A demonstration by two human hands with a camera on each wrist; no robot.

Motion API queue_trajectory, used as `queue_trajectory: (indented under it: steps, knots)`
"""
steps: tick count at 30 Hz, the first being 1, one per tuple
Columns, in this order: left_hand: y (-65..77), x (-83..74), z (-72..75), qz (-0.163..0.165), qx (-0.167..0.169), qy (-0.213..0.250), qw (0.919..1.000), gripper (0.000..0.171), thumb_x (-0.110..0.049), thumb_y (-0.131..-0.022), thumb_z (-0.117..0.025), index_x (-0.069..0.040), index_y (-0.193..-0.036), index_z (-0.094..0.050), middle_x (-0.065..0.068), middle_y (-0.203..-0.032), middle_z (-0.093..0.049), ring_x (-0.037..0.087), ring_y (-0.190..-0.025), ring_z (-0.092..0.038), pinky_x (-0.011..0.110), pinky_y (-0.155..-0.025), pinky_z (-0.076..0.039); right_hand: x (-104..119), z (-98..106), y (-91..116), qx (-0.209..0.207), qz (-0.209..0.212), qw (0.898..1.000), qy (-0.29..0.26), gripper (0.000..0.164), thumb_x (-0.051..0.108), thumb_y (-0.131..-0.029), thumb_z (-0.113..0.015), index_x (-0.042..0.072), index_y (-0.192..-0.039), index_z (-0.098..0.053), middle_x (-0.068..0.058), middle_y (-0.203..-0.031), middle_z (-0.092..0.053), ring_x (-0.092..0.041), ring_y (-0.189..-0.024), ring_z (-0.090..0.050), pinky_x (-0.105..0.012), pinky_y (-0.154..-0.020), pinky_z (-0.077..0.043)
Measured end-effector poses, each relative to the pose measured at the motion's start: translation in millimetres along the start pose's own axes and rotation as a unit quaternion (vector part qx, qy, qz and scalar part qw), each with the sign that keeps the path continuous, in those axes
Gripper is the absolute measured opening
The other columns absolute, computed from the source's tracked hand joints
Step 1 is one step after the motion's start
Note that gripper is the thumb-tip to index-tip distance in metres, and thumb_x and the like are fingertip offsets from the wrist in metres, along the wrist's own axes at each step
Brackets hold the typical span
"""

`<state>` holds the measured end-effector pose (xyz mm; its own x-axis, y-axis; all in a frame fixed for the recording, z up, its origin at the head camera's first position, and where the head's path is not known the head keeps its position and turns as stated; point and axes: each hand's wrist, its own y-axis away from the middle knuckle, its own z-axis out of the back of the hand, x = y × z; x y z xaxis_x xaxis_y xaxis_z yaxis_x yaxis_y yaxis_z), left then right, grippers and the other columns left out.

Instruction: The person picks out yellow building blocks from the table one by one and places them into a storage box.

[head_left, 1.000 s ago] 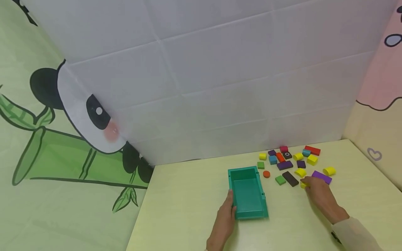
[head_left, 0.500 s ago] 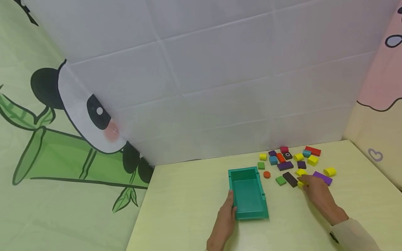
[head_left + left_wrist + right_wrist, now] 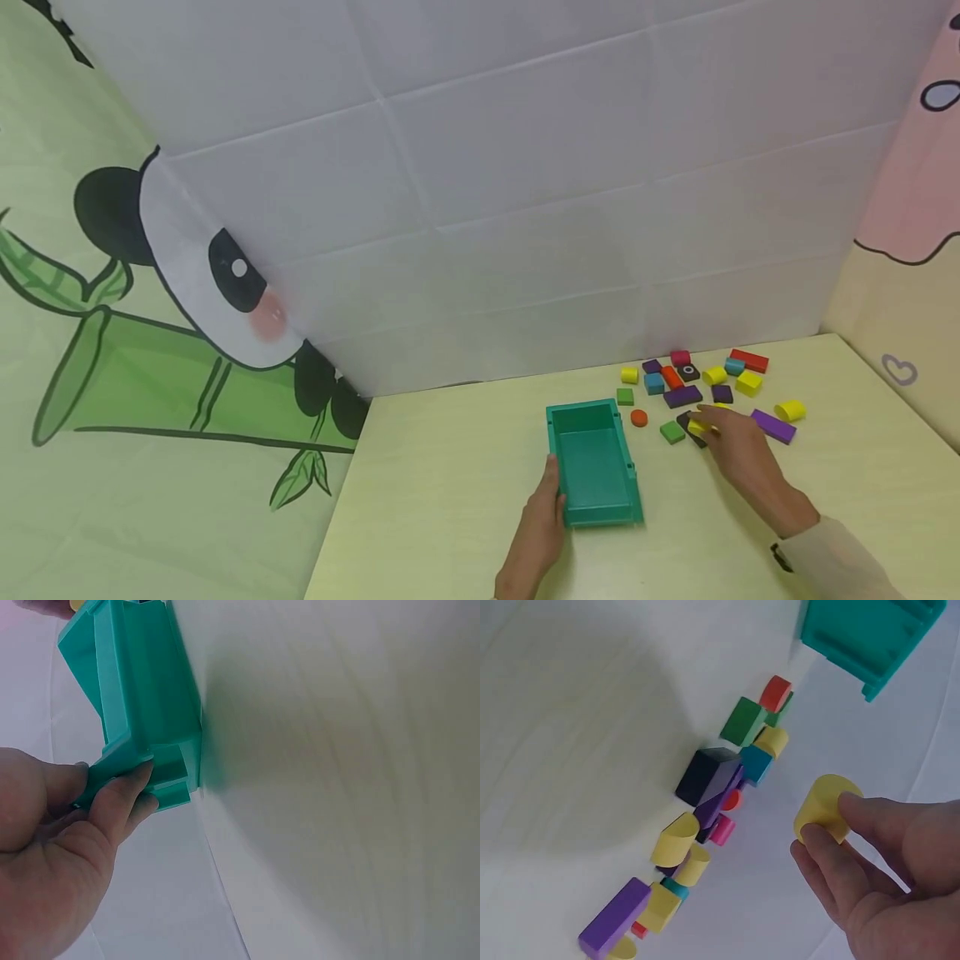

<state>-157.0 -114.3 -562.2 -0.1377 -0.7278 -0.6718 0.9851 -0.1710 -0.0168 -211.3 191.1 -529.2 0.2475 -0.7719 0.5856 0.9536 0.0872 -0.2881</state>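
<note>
A green plastic bin (image 3: 596, 467) stands on the table, hollow side up. My left hand (image 3: 534, 533) grips its left wall; in the left wrist view the thumb and fingers pinch the bin's rim (image 3: 120, 712). A yellow cylinder block (image 3: 825, 806) is pinched between the thumb and fingers of my right hand (image 3: 900, 870). In the head view that right hand is over the black block (image 3: 684, 419), partly covering it. A green block (image 3: 672, 432) lies just left of it, and a purple block (image 3: 772, 426) lies to its right.
Several colored blocks lie scattered toward the back wall, among them a red bar (image 3: 750, 361), a yellow cube (image 3: 748, 383) and a blue cube (image 3: 654, 383). An orange disc (image 3: 639, 417) lies close to the bin's right side. A pale cloth wall (image 3: 525, 250) rises behind the table.
My right hand has picked up the yellow cylinder block and moved it left, over the black block. The left hand and the bin have stayed in place.
</note>
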Motion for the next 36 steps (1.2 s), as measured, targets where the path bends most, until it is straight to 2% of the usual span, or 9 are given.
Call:
queue_trajectory:
  steps: [8, 17, 27, 36]
  knots:
    - [0.6, 1.7, -1.3, -0.002, -0.002, -0.001, 1.0, 0.056, -0.013, -0.1, -0.034, -0.018, -0.146, -0.002, 0.004, -0.149, -0.018, 0.017, -0.13, -0.019, 0.042, -0.104, -0.03, 13, -3, -3, -0.005, 0.006, 1.0, -0.011, 0.034, -0.007, -0.077, -0.065, 0.002, -0.11, -0.062, -0.022, -0.114, -0.058, -0.043, -0.105, -0.049, -0.055, -0.081, -0.048]
    - [-0.3, 1.8, -2.2, -0.006, -0.004, -0.006, 1.0, 0.056, -0.013, -0.1, -0.034, -0.018, -0.146, -0.003, 0.003, -0.149, -0.018, 0.015, -0.13, -0.018, 0.041, -0.105, -0.03, 31, -5, -6, -0.001, 0.017, 0.999, -0.031, 0.036, -0.003, -0.081, -0.063, 0.005, -0.116, -0.059, -0.018, -0.117, -0.057, -0.039, -0.107, -0.049, -0.053, -0.081, -0.05]
    - [-1.2, 3.6, -4.7, 0.002, -0.001, -0.001, 1.0, 0.056, -0.014, -0.1, -0.035, -0.019, -0.146, -0.003, 0.002, -0.148, -0.018, 0.015, -0.13, -0.018, 0.04, -0.104, -0.03, 51, -12, -10, 0.003, 0.041, 0.999, -0.035, 0.034, -0.001, -0.08, -0.065, 0.008, -0.113, -0.062, -0.015, -0.117, -0.058, -0.036, -0.109, -0.049, -0.052, -0.082, -0.049]
    - [-2.1, 2.5, -4.5, 0.003, -0.005, 0.008, 1.0, 0.058, -0.013, -0.1, -0.035, -0.021, -0.146, -0.001, 0.003, -0.149, -0.017, 0.017, -0.13, -0.018, 0.042, -0.104, -0.03, 67, -22, -10, 0.002, 0.058, 0.998, -0.04, 0.034, 0.0, -0.08, -0.066, 0.01, -0.112, -0.063, -0.012, -0.118, -0.058, -0.032, -0.106, -0.053, -0.043, -0.076, -0.054]
